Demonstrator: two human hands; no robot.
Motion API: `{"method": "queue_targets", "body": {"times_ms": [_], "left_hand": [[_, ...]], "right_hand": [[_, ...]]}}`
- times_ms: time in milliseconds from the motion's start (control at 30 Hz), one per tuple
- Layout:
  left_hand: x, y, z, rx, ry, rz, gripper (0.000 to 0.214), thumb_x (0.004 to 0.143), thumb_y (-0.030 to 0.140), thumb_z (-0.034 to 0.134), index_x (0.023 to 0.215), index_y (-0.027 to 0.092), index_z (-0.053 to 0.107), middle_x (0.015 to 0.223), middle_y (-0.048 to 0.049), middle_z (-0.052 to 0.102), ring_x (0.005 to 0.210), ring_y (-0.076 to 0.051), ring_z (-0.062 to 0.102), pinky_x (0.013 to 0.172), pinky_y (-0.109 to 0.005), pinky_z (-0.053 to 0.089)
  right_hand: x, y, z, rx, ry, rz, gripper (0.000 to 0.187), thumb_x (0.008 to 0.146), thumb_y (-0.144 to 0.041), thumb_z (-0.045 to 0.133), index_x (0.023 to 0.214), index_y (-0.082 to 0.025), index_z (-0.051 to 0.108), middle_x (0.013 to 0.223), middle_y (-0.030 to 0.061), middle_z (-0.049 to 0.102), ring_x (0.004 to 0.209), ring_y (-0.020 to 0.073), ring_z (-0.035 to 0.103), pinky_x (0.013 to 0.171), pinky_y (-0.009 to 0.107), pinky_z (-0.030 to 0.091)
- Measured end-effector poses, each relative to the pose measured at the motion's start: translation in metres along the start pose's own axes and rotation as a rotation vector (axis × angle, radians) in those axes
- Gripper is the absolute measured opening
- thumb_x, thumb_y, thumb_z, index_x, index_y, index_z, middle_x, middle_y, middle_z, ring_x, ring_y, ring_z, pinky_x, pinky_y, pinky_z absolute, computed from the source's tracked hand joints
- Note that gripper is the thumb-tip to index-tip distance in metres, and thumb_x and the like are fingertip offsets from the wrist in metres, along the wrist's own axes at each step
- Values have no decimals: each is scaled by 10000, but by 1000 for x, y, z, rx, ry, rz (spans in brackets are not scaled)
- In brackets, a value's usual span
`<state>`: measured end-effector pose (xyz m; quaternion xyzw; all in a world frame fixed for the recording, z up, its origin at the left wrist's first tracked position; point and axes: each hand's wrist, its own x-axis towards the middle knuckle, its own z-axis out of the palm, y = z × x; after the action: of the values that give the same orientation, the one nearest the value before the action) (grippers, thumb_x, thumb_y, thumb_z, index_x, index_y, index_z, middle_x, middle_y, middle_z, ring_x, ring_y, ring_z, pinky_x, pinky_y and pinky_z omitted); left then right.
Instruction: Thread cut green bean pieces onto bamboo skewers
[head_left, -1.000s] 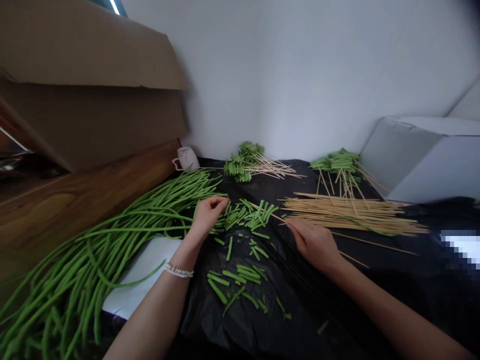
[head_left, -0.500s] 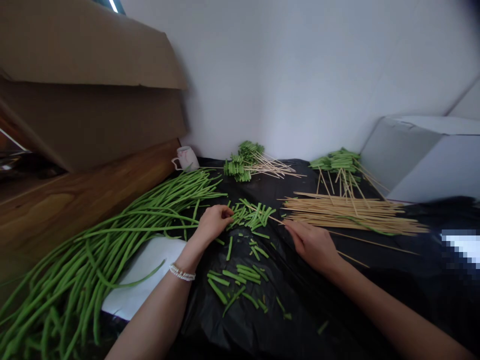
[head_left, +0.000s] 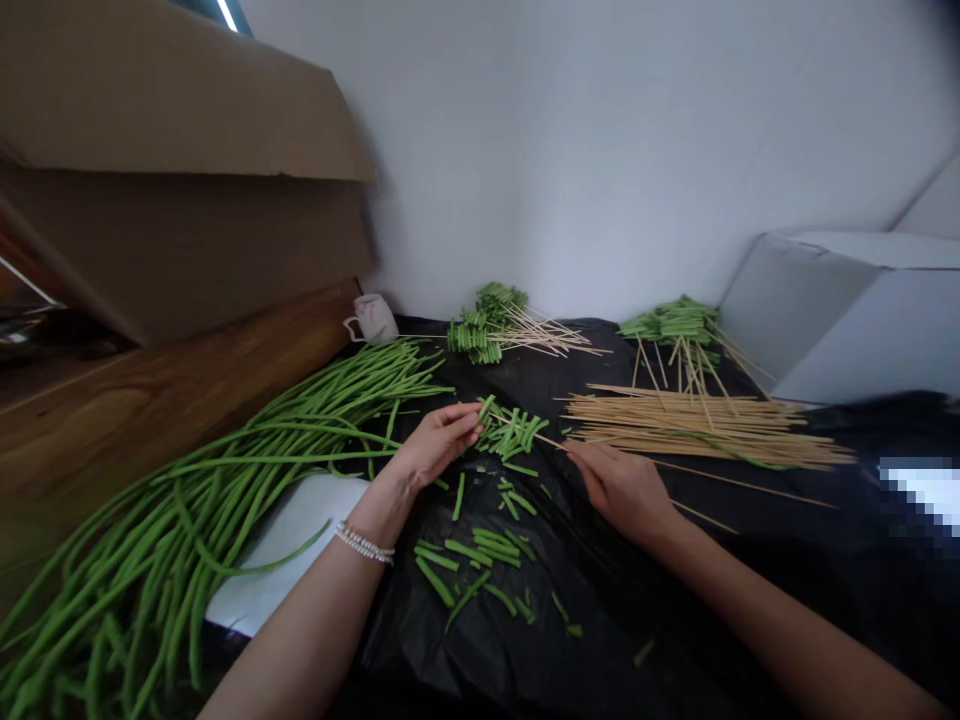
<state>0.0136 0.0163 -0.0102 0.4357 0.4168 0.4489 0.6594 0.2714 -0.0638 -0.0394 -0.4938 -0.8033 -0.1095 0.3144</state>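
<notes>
Left hand pinches a short bean piece between thumb and fingertips, at the far end of a thin skewer; right hand grips that skewer's near end, fingers closed narrowly around it; whether the tip has pierced the piece, I cannot tell. Cut pieces crowd along the skewer between the hands; nearer the wearer, loose pieces lie scattered, with black plastic showing between them and the right forearm, a broad gap for that arm. Just beyond the right hand, a stack of skewers closes off that side; long beans border the left forearm, overlapping a white sheet; farther back, filled skewers lie near the wall; a cardboard box and a white box bound the outer edges.
</notes>
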Motion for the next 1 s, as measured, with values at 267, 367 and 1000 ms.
{"method": "queue_targets", "body": {"times_ms": [267, 367, 1000], "left_hand": [[0, 0, 3, -243, -45, -128, 166, 779, 33, 668, 930, 74, 725, 797, -70, 681, 692, -87, 630, 654, -170, 519], [-1, 0, 3, -241, -48, -134, 160, 786, 30, 661, 926, 75, 725, 798, -72, 681, 687, -85, 630, 649, -168, 524], [1, -1, 4, -312, -20, -116, 156, 817, 41, 628, 934, 85, 723, 807, -77, 687, 666, -74, 630, 626, -145, 528]], "right_hand": [[0, 0, -1, -2, -28, -1, 282, 958, -232, 400, 1066, -198, 659, 989, 48, 727, 860, 150, 682, 770, 235, 498], [0, 0, -1, -5, -33, 2, 285, 958, -231, 399, 1073, -201, 658, 995, 49, 725, 862, 151, 682, 753, 235, 499], [0, -2, -1, 36, -6, -16, 276, 953, -209, 408, 1082, -181, 650, 988, 56, 720, 877, 153, 677, 779, 240, 500]]}}
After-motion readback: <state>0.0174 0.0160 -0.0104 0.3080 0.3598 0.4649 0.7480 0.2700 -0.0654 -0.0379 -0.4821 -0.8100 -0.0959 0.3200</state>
